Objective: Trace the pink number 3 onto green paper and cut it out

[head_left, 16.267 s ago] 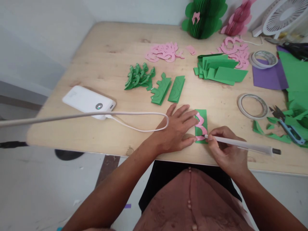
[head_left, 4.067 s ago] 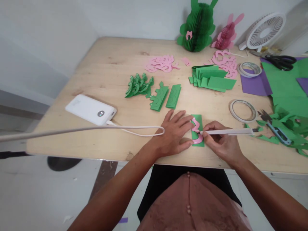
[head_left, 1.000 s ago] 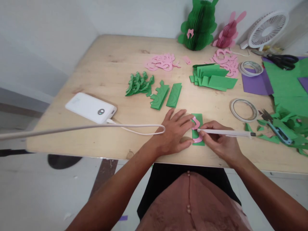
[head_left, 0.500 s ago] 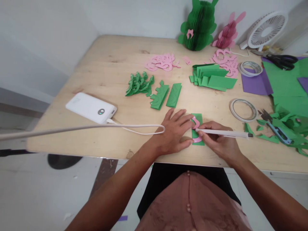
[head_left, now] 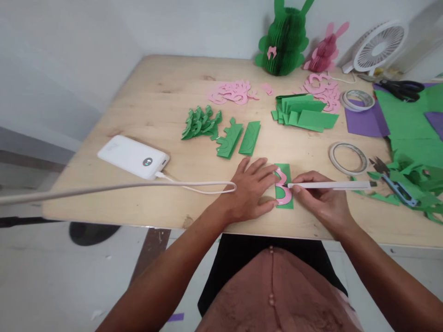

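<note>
A pink curved paper cutout (head_left: 285, 195) lies on a folded green paper strip (head_left: 285, 169) near the table's front edge. My left hand (head_left: 251, 189) is flat and open, its fingertips and thumb pressing the cutout's left edge. In my right hand (head_left: 320, 198) is a white pen (head_left: 334, 185), pinched near its tip. The dark tip points at the notch in the middle of the cutout. Above my left hand lie two more green strips, one marked with curved lines (head_left: 249, 138) and one partly cut along its edge (head_left: 229, 140).
Green cut pieces (head_left: 200, 123), pink cutouts (head_left: 233, 91) and a stack of green strips (head_left: 304, 113) lie farther back. To the right are a tape roll (head_left: 349, 158), small snips (head_left: 394, 182), black scissors (head_left: 403, 88) and green scraps. A white power bank (head_left: 133, 156) with its cable lies left.
My right hand has shifted slightly right with the pen, uncovering the middle of the pink cutout. My left hand stays on it. The view has moved a little.
</note>
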`<state>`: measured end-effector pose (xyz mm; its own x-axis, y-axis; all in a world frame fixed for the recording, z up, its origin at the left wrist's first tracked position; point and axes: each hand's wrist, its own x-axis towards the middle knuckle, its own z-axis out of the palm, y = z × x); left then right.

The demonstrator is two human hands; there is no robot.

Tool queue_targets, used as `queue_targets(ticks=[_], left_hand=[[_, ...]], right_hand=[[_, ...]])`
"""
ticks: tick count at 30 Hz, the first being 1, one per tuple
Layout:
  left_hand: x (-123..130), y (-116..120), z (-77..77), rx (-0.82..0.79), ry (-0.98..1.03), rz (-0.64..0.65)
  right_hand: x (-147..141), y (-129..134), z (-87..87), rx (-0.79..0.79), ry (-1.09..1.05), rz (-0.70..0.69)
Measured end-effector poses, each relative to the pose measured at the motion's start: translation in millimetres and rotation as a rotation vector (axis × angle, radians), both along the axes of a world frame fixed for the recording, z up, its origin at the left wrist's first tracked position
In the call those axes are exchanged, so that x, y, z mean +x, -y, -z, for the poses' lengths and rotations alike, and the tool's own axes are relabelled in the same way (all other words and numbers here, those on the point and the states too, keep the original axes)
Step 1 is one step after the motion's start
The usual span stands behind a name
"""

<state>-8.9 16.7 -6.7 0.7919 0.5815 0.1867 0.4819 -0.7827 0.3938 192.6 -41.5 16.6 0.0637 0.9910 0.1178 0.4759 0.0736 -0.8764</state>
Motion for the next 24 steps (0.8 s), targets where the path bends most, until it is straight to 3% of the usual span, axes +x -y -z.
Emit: queue_targets(ticks=[24], left_hand=[[-0.6, 0.1, -0.6, -0.009, -0.001, 0.004]], right_hand=[[0.8, 6.6, 4.4, 0.026, 0.111, -0.019]])
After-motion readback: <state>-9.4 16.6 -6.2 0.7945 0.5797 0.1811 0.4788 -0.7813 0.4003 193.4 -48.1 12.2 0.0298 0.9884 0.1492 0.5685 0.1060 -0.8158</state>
